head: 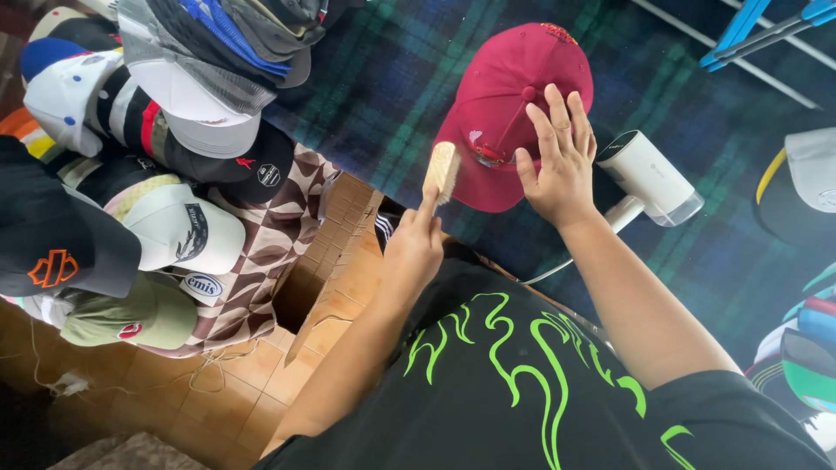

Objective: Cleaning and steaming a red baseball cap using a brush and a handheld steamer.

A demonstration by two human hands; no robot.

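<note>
Head view: red cap (501, 104) lying near the front edge of a plaid cloth (392, 78), bill toward the body, crown away. Open plaid all round the cap, widest above and to its left; to its right, just beside it, a white steamer (653, 178) with cord trailing toward the body. Left of the cap, past the cloth edge, a gap down to tiled floor (252, 365), then a checked cloth (279, 235) piled with caps (174, 130). More caps (801, 348) well to the cap's right at the frame edge; blue bars (758, 26) above them. Right hand (557, 161) flat and spread on the cap's near side, fingers pointing up over the crown, pressing, gripping nothing. Left hand (414, 248) closed round the handle of a pale brush (441, 170), bristle head upright, touching the cap's bill edge on its left.
</note>
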